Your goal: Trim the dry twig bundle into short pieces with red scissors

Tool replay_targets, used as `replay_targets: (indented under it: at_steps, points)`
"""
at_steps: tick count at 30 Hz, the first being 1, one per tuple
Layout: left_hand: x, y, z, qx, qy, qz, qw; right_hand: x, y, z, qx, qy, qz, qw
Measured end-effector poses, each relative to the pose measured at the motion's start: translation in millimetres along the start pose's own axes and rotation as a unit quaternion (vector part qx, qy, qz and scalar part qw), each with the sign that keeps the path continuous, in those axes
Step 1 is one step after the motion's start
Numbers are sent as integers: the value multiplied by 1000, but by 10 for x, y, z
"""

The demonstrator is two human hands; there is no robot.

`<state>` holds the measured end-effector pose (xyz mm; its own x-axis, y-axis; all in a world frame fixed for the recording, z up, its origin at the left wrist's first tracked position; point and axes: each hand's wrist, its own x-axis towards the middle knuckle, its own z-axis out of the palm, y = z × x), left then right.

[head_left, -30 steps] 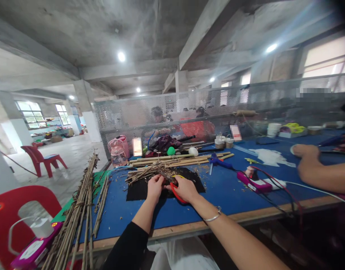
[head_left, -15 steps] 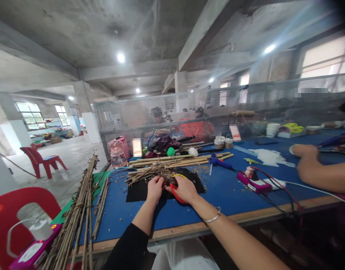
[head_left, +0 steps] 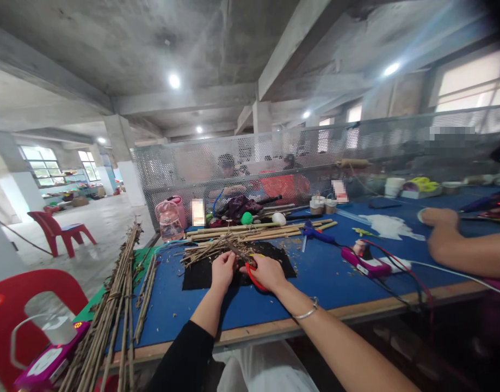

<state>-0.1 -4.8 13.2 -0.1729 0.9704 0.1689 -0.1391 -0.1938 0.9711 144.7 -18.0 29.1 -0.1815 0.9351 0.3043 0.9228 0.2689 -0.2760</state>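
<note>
My left hand (head_left: pixel 222 269) is closed on a thin dry twig (head_left: pixel 233 251) over a black cloth (head_left: pixel 196 276) on the blue table (head_left: pixel 315 277). My right hand (head_left: pixel 266 271) grips red-handled shears (head_left: pixel 252 275) right beside it, the blades meeting the twig. A loose pile of cut twigs (head_left: pixel 204 249) lies just beyond both hands on the cloth's far edge.
Long bamboo sticks (head_left: pixel 115 305) lie bundled along the table's left edge, more (head_left: pixel 258 231) across the back. A glue gun (head_left: pixel 317 234), a pink device with cables (head_left: pixel 366 262), a pink bottle (head_left: pixel 170 220). Another person's arm (head_left: pixel 465 245) rests at right. Red chairs (head_left: pixel 25 305) stand left.
Both hands stay together on the twig and shears, shifting only slightly. The view has tilted a little.
</note>
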Motion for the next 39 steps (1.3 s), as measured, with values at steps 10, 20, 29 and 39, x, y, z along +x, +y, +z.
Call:
replay_targets:
  at_steps: [10, 20, 29, 39]
  points:
    - [-3, -6, -2, 15, 14, 0, 1000, -9, -8, -8, 14, 13, -26, 999]
    - [-13, 21, 12, 6, -1, -2, 1000, -26, -51, -68, 21, 10, -23, 999]
    - [7, -7, -10, 9, 19, 8, 1000, 7, 0, 17, -3, -8, -13, 1000]
    - [70, -70, -26, 23, 35, 20, 999, -20, -18, -42, 21, 9, -31, 999]
